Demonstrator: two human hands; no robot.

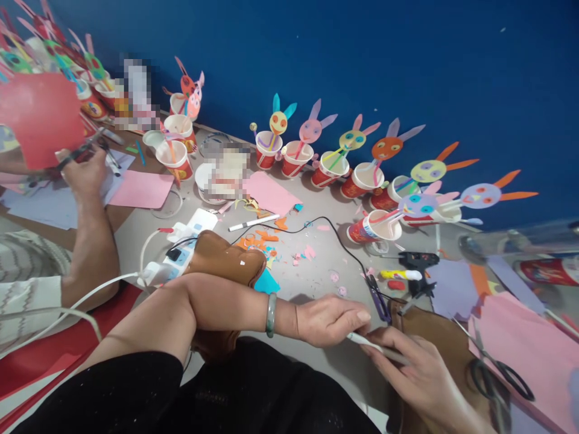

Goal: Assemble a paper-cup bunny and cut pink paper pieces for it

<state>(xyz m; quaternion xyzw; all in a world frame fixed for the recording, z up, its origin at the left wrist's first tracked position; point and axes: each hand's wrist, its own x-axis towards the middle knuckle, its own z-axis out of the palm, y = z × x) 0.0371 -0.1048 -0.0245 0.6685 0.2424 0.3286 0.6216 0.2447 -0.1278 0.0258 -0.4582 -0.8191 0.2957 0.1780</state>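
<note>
My left hand [332, 319], with a green bangle [271, 314] on its wrist, is curled closed in front of me, its thumb on top. What its fingers hold, if anything, is hidden. Close beside it, my right hand [414, 367] grips a slim white stick-like thing [365, 342] with a tapered end that reaches the left hand's fingers; its exact kind is unclear. Just beyond the hands lie purple-handled scissors [379, 299], a black glue gun [418, 262] and a yellow-and-white glue tube [400, 275]. Black-handled scissors [502, 374] lie right of my right hand.
Paper cups with paper rabbit faces, one being a red cup [329, 170], line the blue wall. A power strip [194, 229] with cables and a brown cushion-like thing [217, 259] sit left. Coloured paper scraps [260, 241] litter the table. Another person's hand [88, 172] works at left.
</note>
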